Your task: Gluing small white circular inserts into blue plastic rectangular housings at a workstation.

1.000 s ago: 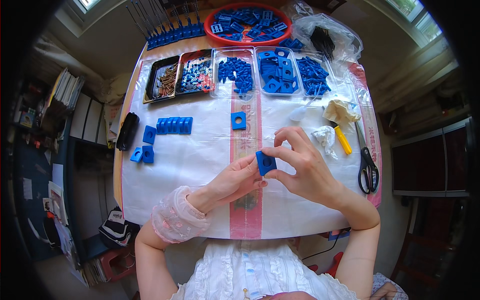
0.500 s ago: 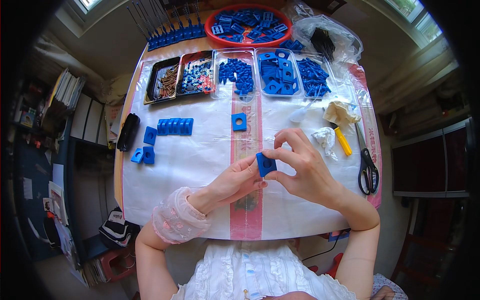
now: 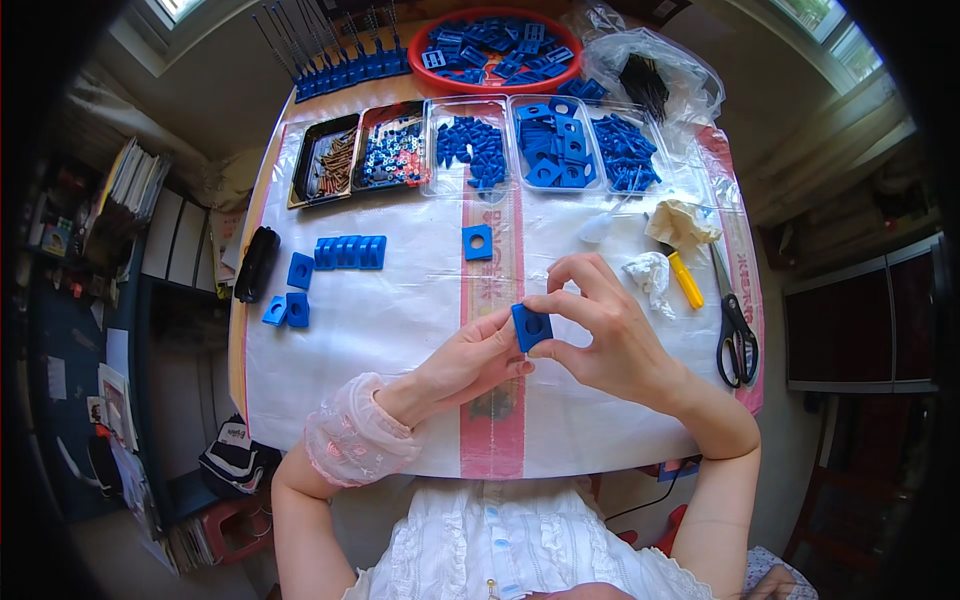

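**Handling the plate (image 3: 531, 328)**

The plate is between the two hands, raised over the sheet (image 3: 600, 430). The thumb and index finger of the right hand (image 3: 622, 335) clamp its near and far edges. The fingers of the left hand (image 3: 455, 365) meet its left edge; whether they pinch cannot be told. A second plate (image 3: 469, 248) lies beyond the fingers. Expect a light, stiff, probably smooth part. Hold opposite edges, clear of the hole.

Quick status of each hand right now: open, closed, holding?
Left hand: holding a square blue plastic piece with a round opening by its left edge.
Right hand: pinching that piece between thumb and fingertip.
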`<action>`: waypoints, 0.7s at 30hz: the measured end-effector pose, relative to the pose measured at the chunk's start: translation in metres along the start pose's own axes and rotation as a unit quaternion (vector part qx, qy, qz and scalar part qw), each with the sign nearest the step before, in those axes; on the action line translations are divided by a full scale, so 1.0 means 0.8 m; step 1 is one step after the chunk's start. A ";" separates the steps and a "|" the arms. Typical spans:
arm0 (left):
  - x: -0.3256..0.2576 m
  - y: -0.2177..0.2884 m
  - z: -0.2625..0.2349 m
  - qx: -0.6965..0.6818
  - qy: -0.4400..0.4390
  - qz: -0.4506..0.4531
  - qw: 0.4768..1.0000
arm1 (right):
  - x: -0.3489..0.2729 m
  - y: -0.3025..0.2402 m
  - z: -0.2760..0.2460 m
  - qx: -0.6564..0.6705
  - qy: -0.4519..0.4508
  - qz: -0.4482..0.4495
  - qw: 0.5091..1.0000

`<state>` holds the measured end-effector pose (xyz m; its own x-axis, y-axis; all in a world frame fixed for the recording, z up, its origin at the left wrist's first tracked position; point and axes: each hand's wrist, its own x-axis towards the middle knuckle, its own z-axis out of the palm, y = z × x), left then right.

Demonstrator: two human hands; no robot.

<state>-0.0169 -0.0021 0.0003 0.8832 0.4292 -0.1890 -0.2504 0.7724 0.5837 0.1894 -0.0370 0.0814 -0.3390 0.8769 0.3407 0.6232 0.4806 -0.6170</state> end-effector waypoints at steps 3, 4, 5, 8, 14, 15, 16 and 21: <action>0.000 0.003 0.005 -0.013 0.008 0.000 1.000 | 0.000 0.001 0.000 -0.002 0.003 -0.003 1.000; 0.000 0.002 0.004 -0.011 0.007 -0.001 1.000 | 0.000 0.001 0.000 -0.003 0.004 -0.005 1.000; 0.000 0.000 0.002 -0.008 0.006 -0.002 1.000 | 0.000 0.001 0.001 -0.003 0.004 -0.004 1.000; 0.000 -0.001 -0.003 -0.009 -0.001 -0.003 1.000 | -0.001 0.002 0.002 -0.003 0.005 -0.001 1.000; 0.000 -0.003 -0.005 -0.028 -0.001 -0.006 1.000 | -0.001 0.000 0.003 -0.019 0.005 0.001 1.000; 0.001 -0.003 -0.007 -0.033 -0.003 -0.007 0.999 | -0.001 0.000 0.005 -0.022 0.005 0.000 1.000; 0.000 -0.003 -0.006 -0.038 0.003 -0.006 0.999 | -0.001 0.001 0.006 -0.025 0.006 -0.001 1.000; -0.001 -0.001 0.000 -0.049 0.013 -0.011 0.999 | -0.003 0.000 0.004 -0.016 -0.002 0.006 1.000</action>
<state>-0.0174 -0.0030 -0.0002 0.8782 0.4236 -0.2222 -0.2702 0.8226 0.5003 0.1880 -0.0388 0.0782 -0.3339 0.8823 0.3316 0.6495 0.4703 -0.5974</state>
